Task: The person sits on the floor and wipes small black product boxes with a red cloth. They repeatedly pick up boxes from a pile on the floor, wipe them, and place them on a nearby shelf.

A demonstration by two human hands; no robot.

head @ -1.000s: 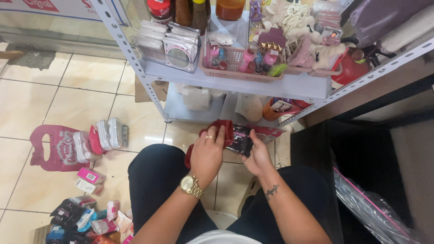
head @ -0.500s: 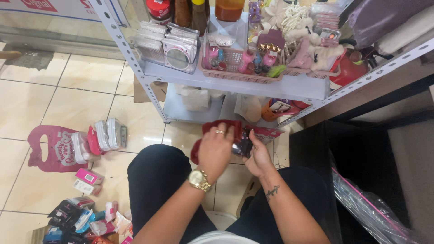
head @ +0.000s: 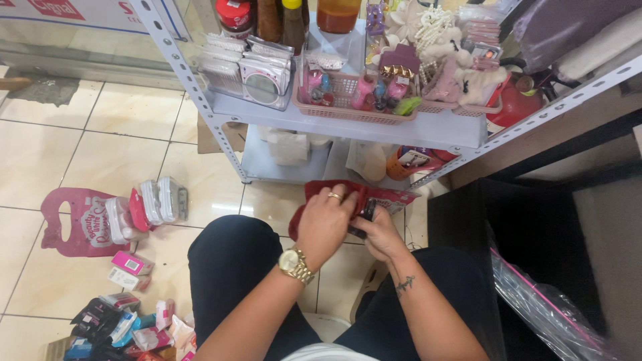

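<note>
While the person sits facing the metal shelf rack (head: 348, 127), a dark red cloth (head: 321, 194) lies under the left hand (head: 328, 224), spread from above the left knee toward the right, its long axis running roughly left to right, ending at a glossy red packet (head: 394, 196) beside the rack's leg. Compared with a second ago, the left hand has slid further right and flattened over the cloth, so the dark object that was exposed between the hands is now mostly covered; only a small black piece (head: 368, 210) shows at the fingers. The left hand's fingers (head: 338, 200) are curled and pressed onto the cloth, close together, a ring on one and a gold watch (head: 294, 264) on the wrist. The right hand (head: 381, 234) sits just beside it, touching, its fingers closed narrowly around the black piece from below; the exact grip is hidden by the left hand. On the tiled floor (head: 100, 134) to the left lie pink packages (head: 114, 217), well apart.
</note>
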